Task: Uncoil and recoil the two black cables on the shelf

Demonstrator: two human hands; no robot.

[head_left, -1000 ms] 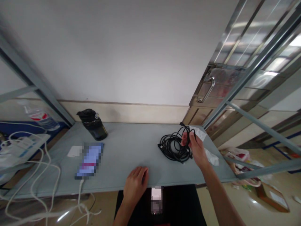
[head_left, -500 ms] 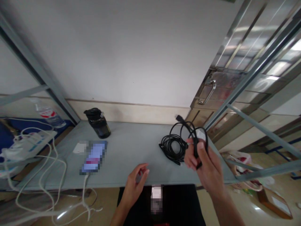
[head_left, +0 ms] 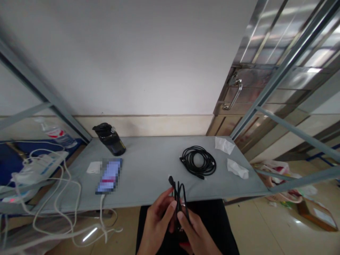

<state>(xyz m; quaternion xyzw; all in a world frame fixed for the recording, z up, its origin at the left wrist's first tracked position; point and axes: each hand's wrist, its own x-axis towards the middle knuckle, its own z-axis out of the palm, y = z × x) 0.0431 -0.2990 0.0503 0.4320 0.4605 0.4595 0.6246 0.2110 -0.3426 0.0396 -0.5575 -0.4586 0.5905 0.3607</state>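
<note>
A bunched black cable (head_left: 183, 191) stands up between my two hands at the front edge of the table, its plug end pointing up and to the left. My left hand (head_left: 162, 214) is closed on the cable from the left, thumb against it. From the other side my right hand (head_left: 192, 226) grips the same cable lower down, thumb on top. The lower part of the bunch is hidden by my fingers. Beyond it, a second coiled black cable (head_left: 189, 166) lies flat on the grey table (head_left: 148, 170).
On the table's right lie two crumpled white tissues (head_left: 224, 145) (head_left: 237, 168). To the left are a phone (head_left: 109, 175), a white card (head_left: 94, 167) and a black bottle (head_left: 110, 139). White cords (head_left: 77, 202) hang off the left edge. Metal posts (head_left: 265, 95) frame the table.
My right hand has brought the bunched cable left and down from above the right side. My left hand, earlier empty with fingers apart, has closed on it. The coil stayed put.
</note>
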